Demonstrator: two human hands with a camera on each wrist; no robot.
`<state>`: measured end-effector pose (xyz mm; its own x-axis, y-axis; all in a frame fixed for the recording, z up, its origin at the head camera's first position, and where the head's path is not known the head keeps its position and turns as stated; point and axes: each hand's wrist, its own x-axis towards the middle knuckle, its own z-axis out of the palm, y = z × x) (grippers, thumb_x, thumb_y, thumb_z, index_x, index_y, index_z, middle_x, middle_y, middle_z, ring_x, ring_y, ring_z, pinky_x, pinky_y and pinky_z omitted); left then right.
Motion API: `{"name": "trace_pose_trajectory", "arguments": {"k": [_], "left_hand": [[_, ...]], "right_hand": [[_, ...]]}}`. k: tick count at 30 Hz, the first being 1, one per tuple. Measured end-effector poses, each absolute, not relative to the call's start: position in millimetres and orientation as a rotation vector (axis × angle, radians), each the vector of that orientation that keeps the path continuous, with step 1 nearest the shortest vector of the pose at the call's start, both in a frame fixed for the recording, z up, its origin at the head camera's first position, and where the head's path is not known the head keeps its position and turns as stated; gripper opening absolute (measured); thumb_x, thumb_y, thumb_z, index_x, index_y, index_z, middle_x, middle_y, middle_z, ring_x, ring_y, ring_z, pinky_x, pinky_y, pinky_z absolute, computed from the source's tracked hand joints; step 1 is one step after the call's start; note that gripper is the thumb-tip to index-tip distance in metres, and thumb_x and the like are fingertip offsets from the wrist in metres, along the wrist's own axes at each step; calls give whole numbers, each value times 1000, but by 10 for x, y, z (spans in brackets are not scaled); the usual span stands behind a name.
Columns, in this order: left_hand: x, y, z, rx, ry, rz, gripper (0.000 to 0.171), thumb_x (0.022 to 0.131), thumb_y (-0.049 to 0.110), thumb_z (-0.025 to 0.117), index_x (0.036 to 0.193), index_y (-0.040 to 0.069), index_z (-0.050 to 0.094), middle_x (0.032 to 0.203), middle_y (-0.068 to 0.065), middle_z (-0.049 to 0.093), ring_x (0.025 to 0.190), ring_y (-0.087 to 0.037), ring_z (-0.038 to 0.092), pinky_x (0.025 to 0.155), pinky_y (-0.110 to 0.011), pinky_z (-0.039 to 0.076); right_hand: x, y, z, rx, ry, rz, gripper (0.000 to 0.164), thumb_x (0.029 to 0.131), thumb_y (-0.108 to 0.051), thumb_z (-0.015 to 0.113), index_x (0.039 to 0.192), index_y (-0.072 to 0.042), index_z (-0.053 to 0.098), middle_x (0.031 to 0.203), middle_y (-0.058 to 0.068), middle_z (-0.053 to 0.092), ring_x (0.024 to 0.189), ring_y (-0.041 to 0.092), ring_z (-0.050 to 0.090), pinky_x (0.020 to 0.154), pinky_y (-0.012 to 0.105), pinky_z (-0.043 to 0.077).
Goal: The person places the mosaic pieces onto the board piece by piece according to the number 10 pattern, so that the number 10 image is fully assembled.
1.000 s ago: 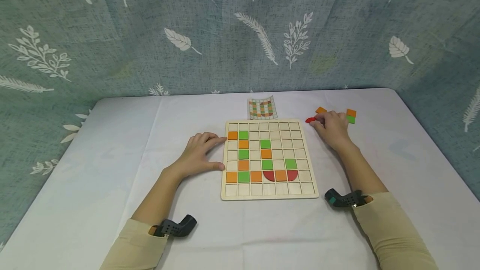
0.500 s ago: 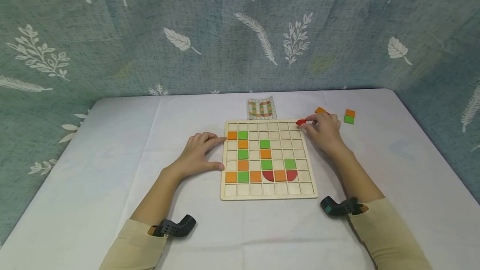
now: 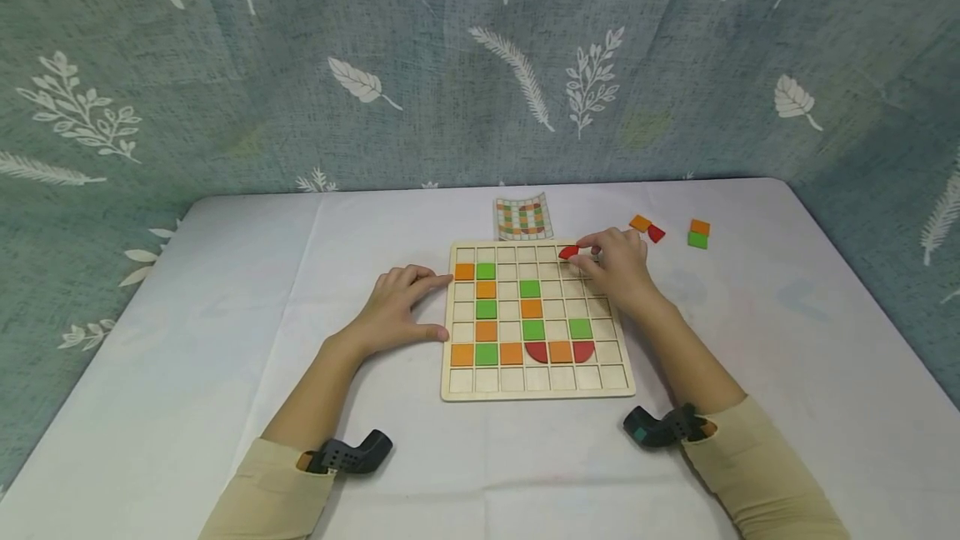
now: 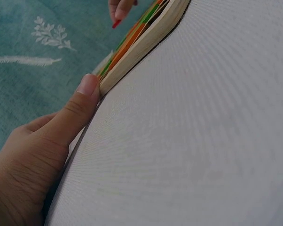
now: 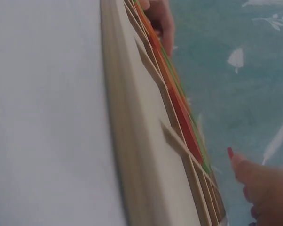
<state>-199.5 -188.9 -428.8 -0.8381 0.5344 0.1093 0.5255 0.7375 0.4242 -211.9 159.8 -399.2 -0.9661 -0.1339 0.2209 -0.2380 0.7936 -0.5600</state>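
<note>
A square wooden grid board [image 3: 537, 397] lies on the table, with orange, green and red tiles in some of its cells. Along its left edge, my left hand [image 3: 390, 311] touches it with thumb and forefinger spread apart; the left wrist view shows the thumb [image 4: 87, 87] against the side. Between the thumb and forefinger of my right hand [image 3: 621, 272] I pinch a red round-edged tile [image 3: 568, 252]. It is over the board's top row, right of the middle. The right wrist view shows the red tile [image 5: 230, 152] held above the board's surface.
Right of the board lie an orange tile [image 3: 640, 222] with a red tile [image 3: 656, 233] against it. Farther right, another orange tile [image 3: 700, 226] lies beside a green tile [image 3: 698, 240]. A printed pattern card [image 3: 522, 217] stands behind the board, before a leaf-patterned cloth [image 3: 480, 65].
My right hand has carried the red tile leftward from the loose tiles to over the board's top row, uncovering another red tile. My left hand has stayed at the board's edge.
</note>
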Motion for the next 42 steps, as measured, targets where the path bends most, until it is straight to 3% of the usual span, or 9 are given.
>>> {"name": "trace_pose_trajectory", "arguments": {"k": [23, 28, 42], "left_hand": [[-1995, -1880, -4282, 871, 2906, 700, 88, 67, 60, 75, 140, 22, 47, 127, -6, 46, 116, -24, 37, 98, -45, 24], [-1994, -1881, -4277, 875, 2906, 699, 87, 67, 61, 74, 141, 22, 47, 127, -6, 46, 117, -25, 37, 98, -45, 24], [-1997, -1872, -4279, 872, 2899, 707, 86, 68, 59, 75, 141, 22, 47, 127, -6, 45, 118, -25, 36, 98, -45, 24]], "right_hand": [[-2136, 1170, -4046, 443, -2892, 964, 35, 87, -32, 68, 111, -7, 68, 99, 10, 60, 95, 27, 38, 86, 44, 24], [-2139, 1152, -4076, 458, -2885, 934, 33, 87, -31, 68, 110, -7, 68, 93, 9, 58, 90, 26, 37, 84, 43, 24], [-2146, 1234, -4110, 446, -2850, 991, 30, 88, -30, 67, 109, -8, 69, 102, 11, 61, 95, 28, 39, 87, 46, 24]]}}
